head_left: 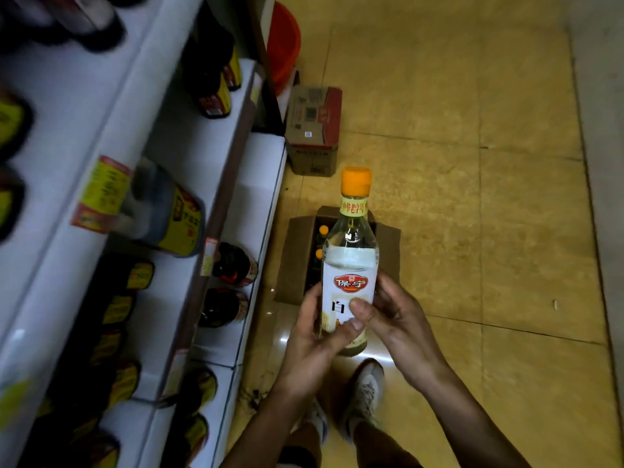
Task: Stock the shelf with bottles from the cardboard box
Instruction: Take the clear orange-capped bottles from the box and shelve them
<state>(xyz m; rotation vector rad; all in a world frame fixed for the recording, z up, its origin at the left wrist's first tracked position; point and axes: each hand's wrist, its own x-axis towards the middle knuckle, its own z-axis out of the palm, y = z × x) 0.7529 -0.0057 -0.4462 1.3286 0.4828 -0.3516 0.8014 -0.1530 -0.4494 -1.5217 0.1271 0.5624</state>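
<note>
While the clear bottle point(351, 265) was held in the air and not yet on any shelf, the stocking looked partly done at most. The left hand point(317, 329) gripped its lower body from the shelf side. The right hand point(391, 315) wrapped round it from the other side, thumb laid over the white label, so both hands were clamped on the same bottle.

It hung above the open cardboard box point(293, 265), which sat on the tiled floor point(472, 231) just beside the foot of the white shelf point(260, 184). At least two more orange-capped bottles point(323, 229) showed inside the box, so more loads were left; how many sat deeper could not be told. A closed carton point(314, 130) stood farther along the floor, near an orange bucket point(283, 38).

Dark bottles point(233, 265) already lined the shelf tiers, with bare white stretches between them. No clear bottle of this kind could be made out there, though the upper tiers were blurred.

The bottle's long axis ran nearly upright, tipped a little away from the person. Its orange cap point(356, 180) pointed up and forward, its base sat toward the wrists, and its label faced the camera.
</note>
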